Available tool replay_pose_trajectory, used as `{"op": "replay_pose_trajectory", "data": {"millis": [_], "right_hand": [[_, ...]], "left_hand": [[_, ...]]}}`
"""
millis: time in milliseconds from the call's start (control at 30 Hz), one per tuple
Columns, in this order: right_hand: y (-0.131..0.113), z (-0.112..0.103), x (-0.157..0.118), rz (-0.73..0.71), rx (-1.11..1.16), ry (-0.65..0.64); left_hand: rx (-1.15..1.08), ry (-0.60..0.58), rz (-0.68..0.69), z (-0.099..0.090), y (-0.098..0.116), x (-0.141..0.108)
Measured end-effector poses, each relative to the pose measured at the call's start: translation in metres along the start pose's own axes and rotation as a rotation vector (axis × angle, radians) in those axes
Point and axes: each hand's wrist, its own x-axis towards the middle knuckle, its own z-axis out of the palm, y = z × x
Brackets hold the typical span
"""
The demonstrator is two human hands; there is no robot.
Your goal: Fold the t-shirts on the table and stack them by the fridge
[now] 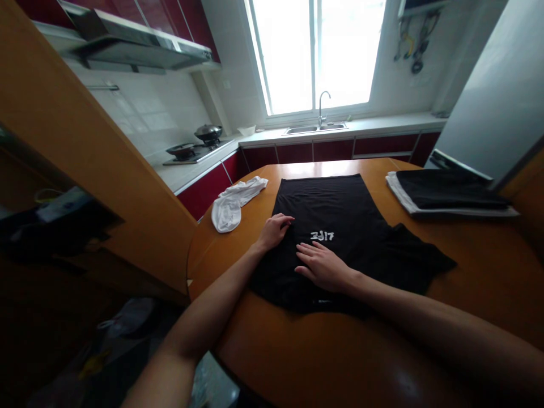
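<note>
Black shirt (325, 204) lies on a brown table (323, 345), bright kitchen window (348, 51) beyond. The right hand (325, 266) spreads on it; whether the curled left hand (274, 231) pinches, I can't tell.

I see a passage over the tabletop (252, 222) between white cloth (232, 207) and black shirt (325, 201); a folded stack (446, 190) obstructs the right.

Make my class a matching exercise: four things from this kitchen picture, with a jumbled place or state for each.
1. Black garment
2. White cloth
3. Folded stack
4. Faucet

A. Bunched up, on the table's left side
B. At the sink
C. Spread out, with white lettering
D. On the table's right side

Pairs: 1-C, 2-A, 3-D, 4-B
</note>
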Motion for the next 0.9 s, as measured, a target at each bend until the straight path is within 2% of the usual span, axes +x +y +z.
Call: {"op": "replay_pose_trajectory", "data": {"millis": [233,333,400,533,600,733,800,900], "right_hand": [[-0.002,-0.002,-0.001,-0.029,0.018,0.046],[-0.002,-0.003,-0.001,-0.059,0.043,0.000],[-0.003,-0.003,-0.001,-0.055,0.038,-0.027],[-0.004,-0.005,-0.001,-0.036,0.026,-0.032],[-0.003,-0.005,-0.001,-0.044,0.030,-0.036],[-0.001,-0.003,-0.001,-0.052,0.039,-0.037],[0.000,-0.002,-0.001,-0.051,0.043,-0.034],[0.000,-0.001,0.000,-0.054,0.048,-0.034]], "left_hand": [[0.112,0.027,-0.009,-0.011,0.008,0.001],[0.097,0.045,-0.022,-0.013,0.014,-0.003],[0.088,-0.038,-0.014,-0.010,0.017,-0.008],[0.118,-0.320,0.021,-0.006,0.019,-0.016],[0.131,-0.334,0.024,-0.007,0.020,-0.016],[0.193,-0.191,-0.042,-0.009,0.021,-0.014],[0.245,-0.228,-0.107,-0.006,0.019,-0.015],[0.309,-0.373,-0.170,0.000,0.016,-0.018]]}}
